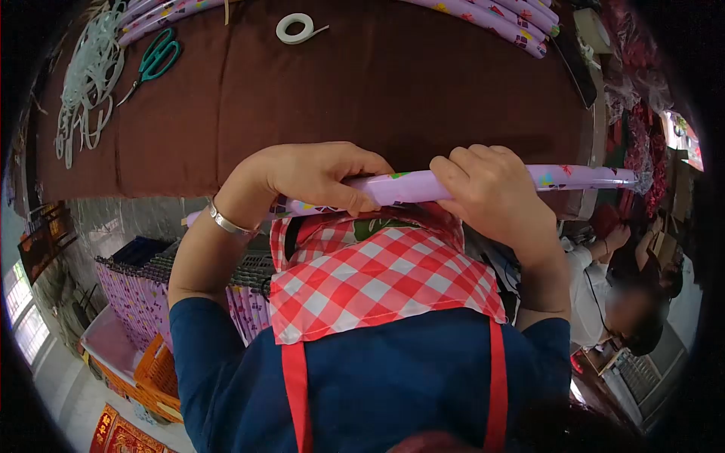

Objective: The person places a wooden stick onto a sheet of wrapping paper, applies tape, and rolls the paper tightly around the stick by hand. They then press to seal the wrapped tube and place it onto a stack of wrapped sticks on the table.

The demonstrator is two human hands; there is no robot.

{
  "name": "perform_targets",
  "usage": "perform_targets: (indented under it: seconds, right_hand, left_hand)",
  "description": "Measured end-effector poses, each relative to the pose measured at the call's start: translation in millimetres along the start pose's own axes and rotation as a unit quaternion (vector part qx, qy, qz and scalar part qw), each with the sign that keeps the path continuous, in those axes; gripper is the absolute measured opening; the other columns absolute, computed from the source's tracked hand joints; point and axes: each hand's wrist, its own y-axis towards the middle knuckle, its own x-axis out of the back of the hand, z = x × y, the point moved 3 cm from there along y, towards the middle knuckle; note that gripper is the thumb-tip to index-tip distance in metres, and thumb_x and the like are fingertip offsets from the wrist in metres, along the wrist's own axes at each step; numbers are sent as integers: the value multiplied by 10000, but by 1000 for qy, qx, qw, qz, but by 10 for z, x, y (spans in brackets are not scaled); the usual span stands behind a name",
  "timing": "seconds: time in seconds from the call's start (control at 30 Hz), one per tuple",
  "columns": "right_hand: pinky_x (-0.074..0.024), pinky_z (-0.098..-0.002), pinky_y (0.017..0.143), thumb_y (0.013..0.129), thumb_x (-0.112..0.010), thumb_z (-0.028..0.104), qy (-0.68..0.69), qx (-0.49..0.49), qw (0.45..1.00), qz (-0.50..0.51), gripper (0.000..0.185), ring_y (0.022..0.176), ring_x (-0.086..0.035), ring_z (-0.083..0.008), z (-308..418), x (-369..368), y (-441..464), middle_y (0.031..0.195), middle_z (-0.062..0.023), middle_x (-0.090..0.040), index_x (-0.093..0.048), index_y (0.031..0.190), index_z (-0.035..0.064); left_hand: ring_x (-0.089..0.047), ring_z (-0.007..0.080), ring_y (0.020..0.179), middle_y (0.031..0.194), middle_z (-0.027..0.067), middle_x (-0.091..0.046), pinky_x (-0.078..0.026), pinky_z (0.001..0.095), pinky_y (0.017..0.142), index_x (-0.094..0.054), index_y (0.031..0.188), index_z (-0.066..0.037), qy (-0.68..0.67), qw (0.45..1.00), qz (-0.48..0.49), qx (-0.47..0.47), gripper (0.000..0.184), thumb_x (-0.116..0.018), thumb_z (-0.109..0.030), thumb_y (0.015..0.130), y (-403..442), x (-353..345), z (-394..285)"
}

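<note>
A long lilac roll (408, 188) with a small coloured print lies across the front of my body, close to the table's near edge. My left hand (325, 175) is closed on its left part, thumb along the near side and fingers over the far side. Farther right, my right hand (483, 185) wraps over the top of the same roll with bent fingers. Clear, crinkled material shows at the roll's right end. Its left end extends beneath my left wrist.
On the brown-covered table (302, 98) lie teal-handled scissors (157, 57), a white tape roll (294, 29), a bundle of pale strips (91, 75) and more lilac rolls (483, 23). Printed goods (136, 302) stand beside an orange basket (156, 370). Another person (593, 291) sits at right.
</note>
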Motion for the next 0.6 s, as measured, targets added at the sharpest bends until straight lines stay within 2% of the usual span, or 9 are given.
perform_targets:
  seconds: [0.17,0.27,0.33,0.37,0.43,0.47,0.6]
  right_hand:
    - [-507,-367,640,716,-741,182,2,0,1000,9,218,717,-644,-237,17,-15,-10,762,-52,-604,-590,851,101]
    - [-499,-369,658,736,-727,192,17,-11,999,38,249,758,-634,-233,32,-13,-19,797,-57,-609,-630,938,83]
    - [-485,-357,682,778,-680,191,-1,4,1000,-9,341,795,-604,-223,114,1,0,818,-52,-592,-659,1105,93]
    - [-485,-357,682,778,-680,191,-1,5,1000,-8,341,795,-604,-223,141,16,8,818,-52,-592,-659,1105,93]
    - [-469,-344,699,822,-619,182,-18,76,997,28,423,807,-569,-212,231,37,14,824,-40,-564,-641,1242,141]
    - [-465,-337,677,833,-590,171,-20,76,997,23,423,781,-555,-210,252,-3,-3,808,-33,-538,-641,1253,182]
    - [-469,-335,664,832,-592,164,-3,70,997,37,436,797,-565,-210,260,7,-48,849,-43,-562,-634,1266,182]
  left_hand:
    - [-597,109,932,1084,73,-662,-524,273,818,-527,1336,36,34,999,16,-17,505,-712,-103,887,-4,45,40]
    - [-603,118,935,1087,78,-665,-528,281,823,-535,1329,36,27,999,16,-8,520,-721,-89,860,3,38,17]
    - [-604,121,938,1086,81,-666,-530,284,825,-541,1321,36,11,1000,15,3,525,-728,-88,846,19,41,21]
    - [-627,127,896,1030,79,-677,-536,284,795,-559,1289,43,46,999,21,11,523,-736,-93,816,40,39,29]
    - [-650,134,855,975,76,-688,-543,284,765,-577,1256,49,78,996,25,20,521,-744,-98,786,55,27,52]
    - [-649,132,858,977,73,-686,-543,283,763,-577,1256,49,49,998,32,17,536,-756,-96,772,56,18,59]
    - [-644,127,868,982,67,-682,-543,275,767,-574,1260,49,24,998,47,23,572,-782,-87,745,63,10,98]
